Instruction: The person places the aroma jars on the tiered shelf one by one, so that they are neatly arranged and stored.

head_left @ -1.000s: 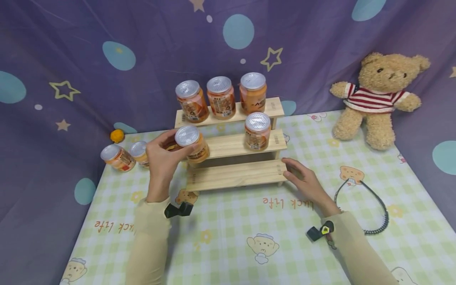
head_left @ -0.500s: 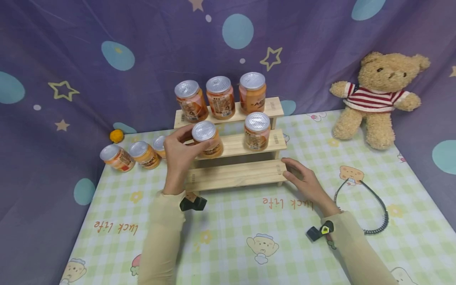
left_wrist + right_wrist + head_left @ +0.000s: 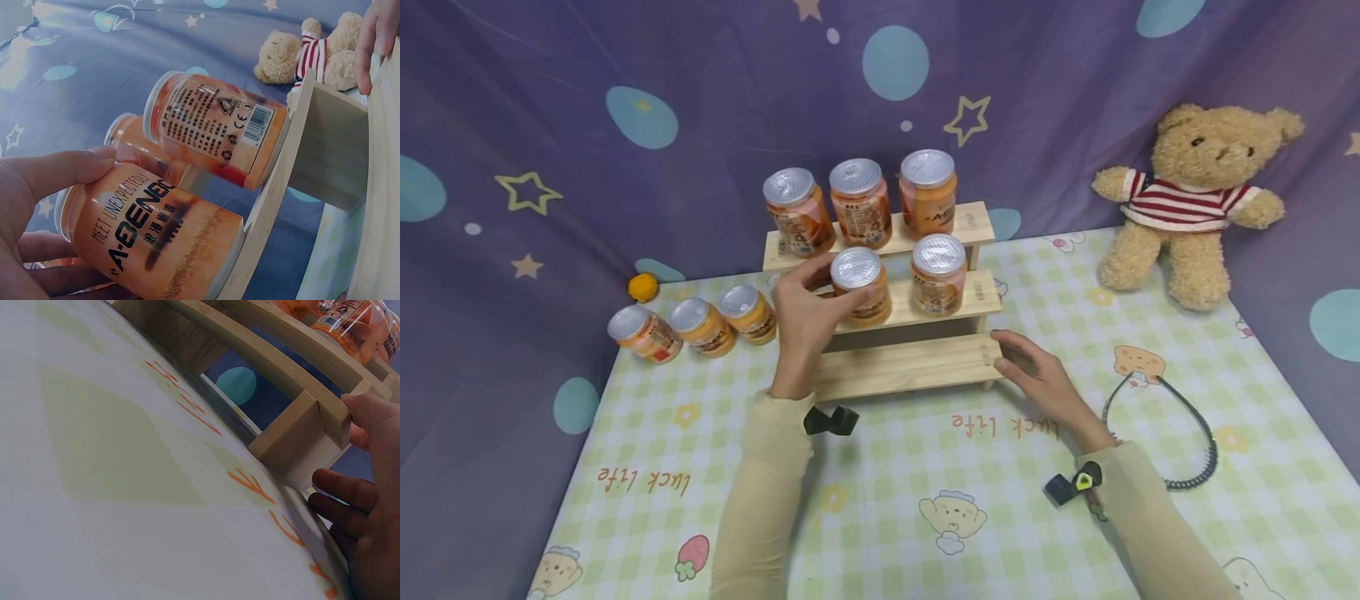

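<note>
My left hand (image 3: 805, 321) grips an orange can (image 3: 856, 268) with a silver lid, thumb on the near side. The can is upright over the middle step of a three-step wooden shelf (image 3: 910, 367); in the left wrist view its base is right at the board's edge. Another can (image 3: 938, 279) stands to its right on that step. Three more cans line the top step, including a middle can (image 3: 861, 207). My right hand (image 3: 1037, 375) holds the right end of the bottom step, its thumb (image 3: 369, 412) on the board's end and the other fingers loosely bent.
Three cans, one of them a leftmost can (image 3: 643, 333), stand on the checked tablecloth (image 3: 880, 475) left of the shelf. A small orange ball (image 3: 642, 287) is behind them. At right sit a teddy bear (image 3: 1195, 208) and a dark coiled band (image 3: 1202, 442). A purple curtain (image 3: 722, 125) hangs behind.
My left hand has carried the can rightward along the middle step, toward the can standing there. The cans at left are uncovered. My right hand stays at the shelf's end.
</note>
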A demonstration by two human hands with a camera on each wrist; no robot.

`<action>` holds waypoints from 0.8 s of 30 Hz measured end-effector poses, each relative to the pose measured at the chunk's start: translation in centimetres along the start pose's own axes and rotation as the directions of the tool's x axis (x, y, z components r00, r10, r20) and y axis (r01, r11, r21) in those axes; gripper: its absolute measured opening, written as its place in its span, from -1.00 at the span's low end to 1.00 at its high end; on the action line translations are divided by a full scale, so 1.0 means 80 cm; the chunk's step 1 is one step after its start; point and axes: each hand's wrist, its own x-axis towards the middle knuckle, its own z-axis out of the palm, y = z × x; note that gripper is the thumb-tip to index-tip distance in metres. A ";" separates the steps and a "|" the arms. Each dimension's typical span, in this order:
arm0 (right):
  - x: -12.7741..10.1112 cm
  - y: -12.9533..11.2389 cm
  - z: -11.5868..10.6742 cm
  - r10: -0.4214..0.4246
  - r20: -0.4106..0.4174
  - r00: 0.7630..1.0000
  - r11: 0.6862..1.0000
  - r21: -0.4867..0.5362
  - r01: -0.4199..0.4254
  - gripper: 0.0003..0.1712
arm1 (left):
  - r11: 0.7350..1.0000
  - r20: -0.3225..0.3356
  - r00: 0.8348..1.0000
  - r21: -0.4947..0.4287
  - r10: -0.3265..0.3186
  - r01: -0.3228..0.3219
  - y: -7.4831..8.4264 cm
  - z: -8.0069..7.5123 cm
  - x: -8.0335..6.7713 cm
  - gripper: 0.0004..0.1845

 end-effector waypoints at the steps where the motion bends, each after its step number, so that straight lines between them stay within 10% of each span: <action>1: 0.000 0.000 0.000 0.000 0.000 1.000 1.000 0.000 0.000 -0.46 | 1.000 0.001 1.000 0.003 0.011 -0.011 0.000 0.002 0.000 -0.39; 24: 0.000 0.000 0.001 -0.011 -0.009 1.000 1.000 0.010 0.012 -0.47 | 0.999 0.045 0.998 0.040 0.035 -0.037 0.000 0.022 -0.001 -0.34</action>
